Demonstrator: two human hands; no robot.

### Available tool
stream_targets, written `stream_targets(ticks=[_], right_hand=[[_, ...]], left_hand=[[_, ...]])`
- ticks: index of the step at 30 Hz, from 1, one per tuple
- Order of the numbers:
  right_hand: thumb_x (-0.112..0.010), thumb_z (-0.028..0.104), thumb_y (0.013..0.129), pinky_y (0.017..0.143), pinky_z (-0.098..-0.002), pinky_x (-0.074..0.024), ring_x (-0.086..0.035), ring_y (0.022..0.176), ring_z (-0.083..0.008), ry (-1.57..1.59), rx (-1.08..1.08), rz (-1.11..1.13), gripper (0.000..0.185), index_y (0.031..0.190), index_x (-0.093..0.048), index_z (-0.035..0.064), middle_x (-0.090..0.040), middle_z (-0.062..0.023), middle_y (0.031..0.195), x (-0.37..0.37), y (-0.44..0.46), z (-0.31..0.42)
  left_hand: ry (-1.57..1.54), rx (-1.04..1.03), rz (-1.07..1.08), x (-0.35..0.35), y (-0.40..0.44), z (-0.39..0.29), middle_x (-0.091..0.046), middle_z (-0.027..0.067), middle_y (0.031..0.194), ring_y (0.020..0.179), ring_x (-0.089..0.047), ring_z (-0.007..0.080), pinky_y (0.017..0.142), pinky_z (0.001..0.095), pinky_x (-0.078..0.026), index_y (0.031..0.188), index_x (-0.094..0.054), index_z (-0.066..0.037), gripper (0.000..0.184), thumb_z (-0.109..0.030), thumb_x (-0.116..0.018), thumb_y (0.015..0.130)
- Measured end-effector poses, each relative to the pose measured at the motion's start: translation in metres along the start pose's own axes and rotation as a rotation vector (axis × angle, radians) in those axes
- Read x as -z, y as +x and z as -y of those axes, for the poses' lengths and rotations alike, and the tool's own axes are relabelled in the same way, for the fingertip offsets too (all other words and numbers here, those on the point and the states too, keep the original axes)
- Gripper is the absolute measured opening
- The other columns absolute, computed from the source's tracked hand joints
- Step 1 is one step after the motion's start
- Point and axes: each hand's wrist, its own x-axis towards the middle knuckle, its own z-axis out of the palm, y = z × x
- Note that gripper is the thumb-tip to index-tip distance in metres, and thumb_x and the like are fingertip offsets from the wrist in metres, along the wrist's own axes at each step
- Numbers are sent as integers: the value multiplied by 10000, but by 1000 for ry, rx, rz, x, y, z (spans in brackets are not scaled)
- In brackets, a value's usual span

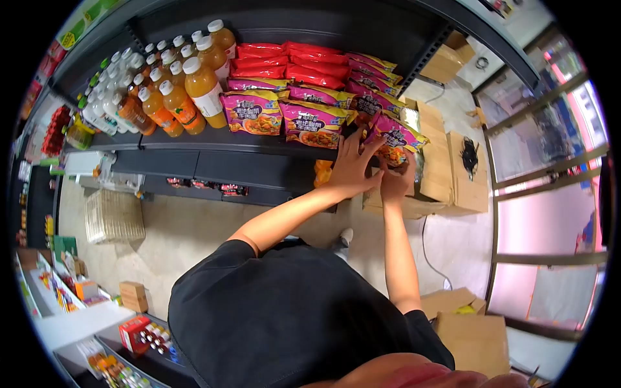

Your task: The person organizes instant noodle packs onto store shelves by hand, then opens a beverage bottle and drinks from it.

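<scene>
In the head view, my right hand (pixel 396 182) grips the lower edge of a purple and yellow instant noodle packet (pixel 398 134), which is tilted at the right end of the shelf. Beside it, my left hand (pixel 352 169) reaches up with its fingers spread, close to that packet's left side. Whether its fingertips touch the packet I cannot tell. Rows of similar purple packets (pixel 315 123) stand left of my hands, with red packets (pixel 318 64) stacked behind them. More purple packets (pixel 374 84) fill the row behind the held one.
Bottles of orange drink (pixel 206 90) and other bottles crowd the shelf's left part. Cardboard boxes (pixel 435 152) stand on the floor right of the shelf. A white basket (pixel 115 216) sits on the floor at left, and another open carton (pixel 472 343) lies at lower right.
</scene>
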Motion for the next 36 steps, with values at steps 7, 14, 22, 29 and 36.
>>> stream_targets(ticks=[7,14,22,29,36], right_hand=[[-886,194,791,890,-464,-560,-625,1149,-391,11,120,210,523,1221,-600,114,-563,-163,1302,-25,48,-43],[-828,222,821,858,-494,-555,-635,1125,-393,5,-113,363,464,1202,-566,176,-503,-121,1364,-34,61,-57],[-836,94,796,832,-500,-523,-588,1101,-394,126,20,358,476,1190,-571,127,-501,-145,1201,-32,69,-51],[-802,33,836,789,-412,-519,-570,986,-323,92,225,230,234,1040,-696,79,-469,-140,1099,-25,59,-58],[-727,-19,866,712,-419,-523,-625,865,-308,95,323,265,93,914,-697,55,-582,-125,966,-9,33,-57]], left_hand=[[9,123,-246,-56,21,-1,-78,319,1651,1512,-97,566,1189,675,-161,1560,-415,-205,812,-355,-776,849],[205,249,-144,-95,17,-2,-104,287,1665,1531,-126,523,1212,609,-210,1569,-425,-198,664,-388,-639,970],[143,273,-139,-84,27,-5,-165,261,1662,1527,-222,472,1216,492,-291,1538,-492,-157,544,-288,-611,1024],[-98,486,-142,-60,20,-25,-406,171,1488,1370,-466,356,1136,415,-399,1479,-558,-109,446,-281,-535,1069],[31,315,-138,-58,-66,-4,-395,145,1625,1538,-290,357,1250,542,-236,1430,-586,-48,482,-342,-562,1049]])
